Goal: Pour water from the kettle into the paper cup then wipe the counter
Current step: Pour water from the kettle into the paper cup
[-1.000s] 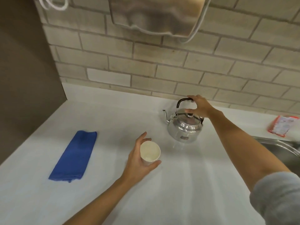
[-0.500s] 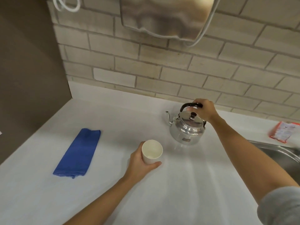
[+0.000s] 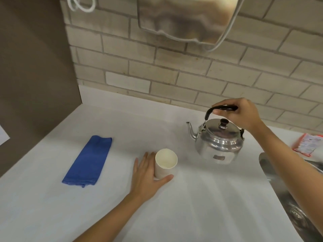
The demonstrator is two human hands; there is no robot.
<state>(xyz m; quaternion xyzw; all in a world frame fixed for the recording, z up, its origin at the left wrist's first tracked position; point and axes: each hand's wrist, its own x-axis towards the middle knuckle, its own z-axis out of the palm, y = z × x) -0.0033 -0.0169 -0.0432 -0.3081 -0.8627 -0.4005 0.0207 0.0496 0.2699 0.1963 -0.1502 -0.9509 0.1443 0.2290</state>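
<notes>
Gripping the kettle [image 3: 219, 142] handle, right hand [image 3: 244, 113] points spout left; left hand [image 3: 146, 173] cups paper cup [image 3: 166, 163].

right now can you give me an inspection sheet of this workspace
surface: white counter, no spill seen
job's things: kettle upright, spout pointing left; paper cup upright, looks empty; folded blue cloth lying flat to the left
clutter: red and white packet near the sink
grip: right hand holds the kettle handle; left hand cups the paper cup, thumb in front, fingers behind
cables: white cord looped on the wall at top left
surroundings: brick wall, metal fixture mounted on it, brown panel at left
</notes>
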